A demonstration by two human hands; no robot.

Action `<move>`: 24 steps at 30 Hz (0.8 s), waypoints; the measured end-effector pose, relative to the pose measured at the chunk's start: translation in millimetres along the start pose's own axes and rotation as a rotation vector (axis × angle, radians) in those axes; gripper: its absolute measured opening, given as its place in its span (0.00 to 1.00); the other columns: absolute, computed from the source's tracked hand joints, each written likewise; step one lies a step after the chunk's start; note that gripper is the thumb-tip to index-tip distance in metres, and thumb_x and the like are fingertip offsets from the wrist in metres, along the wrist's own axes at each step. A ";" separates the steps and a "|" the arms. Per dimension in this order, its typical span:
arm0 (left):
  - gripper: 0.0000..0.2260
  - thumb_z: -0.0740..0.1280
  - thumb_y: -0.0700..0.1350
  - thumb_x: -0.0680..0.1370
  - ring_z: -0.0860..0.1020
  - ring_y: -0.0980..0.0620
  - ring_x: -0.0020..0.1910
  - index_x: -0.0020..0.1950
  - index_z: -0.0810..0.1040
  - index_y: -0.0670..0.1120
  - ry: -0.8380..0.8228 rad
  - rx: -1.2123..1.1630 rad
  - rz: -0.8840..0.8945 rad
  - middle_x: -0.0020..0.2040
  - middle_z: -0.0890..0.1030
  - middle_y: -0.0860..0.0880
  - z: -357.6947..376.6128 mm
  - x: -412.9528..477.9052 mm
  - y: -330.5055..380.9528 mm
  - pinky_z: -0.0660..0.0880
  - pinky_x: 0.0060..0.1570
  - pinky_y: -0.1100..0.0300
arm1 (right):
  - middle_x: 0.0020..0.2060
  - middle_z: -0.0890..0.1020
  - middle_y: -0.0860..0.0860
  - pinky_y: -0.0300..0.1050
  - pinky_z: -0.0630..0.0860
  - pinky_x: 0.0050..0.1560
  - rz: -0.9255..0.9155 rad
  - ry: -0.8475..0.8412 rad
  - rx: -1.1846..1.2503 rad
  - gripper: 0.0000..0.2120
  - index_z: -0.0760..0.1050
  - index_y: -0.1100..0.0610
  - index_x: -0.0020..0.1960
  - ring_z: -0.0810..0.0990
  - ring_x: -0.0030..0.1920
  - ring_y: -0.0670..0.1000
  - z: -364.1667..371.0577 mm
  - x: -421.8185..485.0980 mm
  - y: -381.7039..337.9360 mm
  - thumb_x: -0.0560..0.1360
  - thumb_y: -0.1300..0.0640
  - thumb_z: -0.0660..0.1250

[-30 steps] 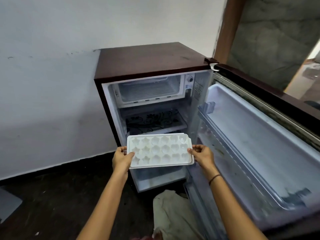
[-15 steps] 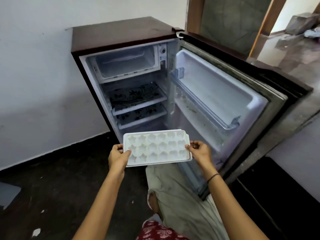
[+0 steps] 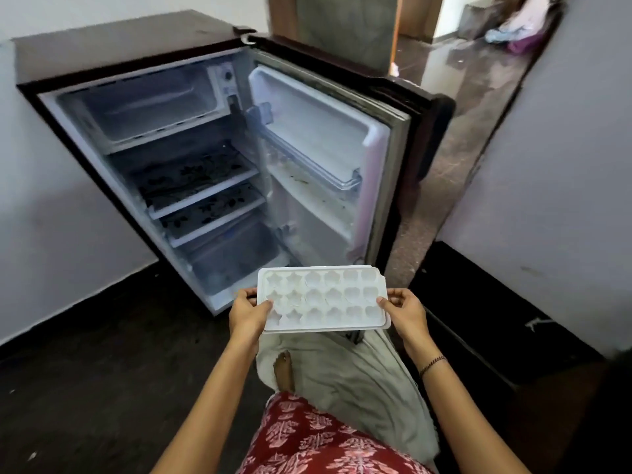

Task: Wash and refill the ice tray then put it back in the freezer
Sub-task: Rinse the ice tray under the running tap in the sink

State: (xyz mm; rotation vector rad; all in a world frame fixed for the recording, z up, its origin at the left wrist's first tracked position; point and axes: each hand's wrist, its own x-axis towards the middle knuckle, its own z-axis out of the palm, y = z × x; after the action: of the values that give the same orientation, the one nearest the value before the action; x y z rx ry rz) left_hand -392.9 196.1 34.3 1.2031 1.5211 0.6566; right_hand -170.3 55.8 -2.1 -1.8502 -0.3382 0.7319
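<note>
A white ice tray [image 3: 323, 297] with star- and flower-shaped cells is held level in front of me, below the open fridge. My left hand [image 3: 247, 313] grips its left end and my right hand [image 3: 405, 311] grips its right end. The small brown fridge [image 3: 113, 46] stands against the wall with its door [image 3: 342, 145] swung wide to the right. Its freezer compartment [image 3: 147, 107] at the top looks bare inside.
Two patterned glass shelves [image 3: 195, 179] and a bottom drawer [image 3: 236, 254] fill the fridge below the freezer. A doorway [image 3: 478, 73] opens to the right behind the door. A black low cabinet [image 3: 496, 319] sits at my right. The floor is dark.
I have backed away from the fridge and turned right; the tray has come down and away with both hands still on it. The doorway now shows.
</note>
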 end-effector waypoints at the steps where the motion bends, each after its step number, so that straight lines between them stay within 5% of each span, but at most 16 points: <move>1: 0.11 0.67 0.36 0.74 0.76 0.50 0.41 0.53 0.71 0.45 -0.025 0.005 0.005 0.42 0.77 0.50 8.1 -2.3 0.4 0.75 0.43 0.55 | 0.46 0.82 0.57 0.52 0.77 0.51 0.008 0.023 0.009 0.07 0.74 0.57 0.48 0.81 0.48 0.56 -9.9 -3.5 2.7 0.73 0.61 0.71; 5: 0.11 0.67 0.36 0.74 0.75 0.55 0.37 0.53 0.71 0.45 -0.134 0.068 0.059 0.40 0.76 0.51 44.4 -19.8 10.4 0.70 0.33 0.62 | 0.47 0.82 0.57 0.54 0.78 0.52 0.039 0.146 0.045 0.07 0.74 0.57 0.50 0.81 0.48 0.56 -54.0 -21.5 13.7 0.73 0.60 0.70; 12: 0.12 0.69 0.35 0.72 0.79 0.45 0.44 0.55 0.74 0.40 -0.348 0.146 0.096 0.43 0.79 0.46 95.5 -39.8 24.8 0.76 0.48 0.51 | 0.43 0.82 0.53 0.56 0.79 0.47 0.088 0.394 0.071 0.11 0.74 0.54 0.50 0.82 0.44 0.54 -105.2 -43.4 29.7 0.72 0.53 0.72; 19: 0.12 0.68 0.32 0.73 0.76 0.51 0.37 0.54 0.73 0.40 -0.645 0.200 0.168 0.37 0.76 0.49 187.4 -57.3 50.2 0.74 0.37 0.58 | 0.43 0.82 0.51 0.52 0.79 0.46 0.153 0.706 0.119 0.12 0.74 0.55 0.52 0.81 0.43 0.52 -167.2 -52.0 39.5 0.72 0.53 0.72; 24: 0.13 0.68 0.31 0.72 0.78 0.47 0.41 0.55 0.74 0.40 -0.837 0.294 0.249 0.40 0.78 0.47 255.0 -66.1 69.7 0.76 0.43 0.53 | 0.41 0.82 0.49 0.53 0.80 0.47 0.199 0.837 0.220 0.12 0.75 0.54 0.51 0.82 0.43 0.52 -207.7 -48.9 48.8 0.70 0.54 0.74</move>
State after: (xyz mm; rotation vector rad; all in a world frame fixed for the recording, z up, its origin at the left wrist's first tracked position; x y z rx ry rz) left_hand -132.9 114.8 41.6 1.6339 0.7747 0.0349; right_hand -83.0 -143.7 20.0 -1.8187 0.4536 0.0687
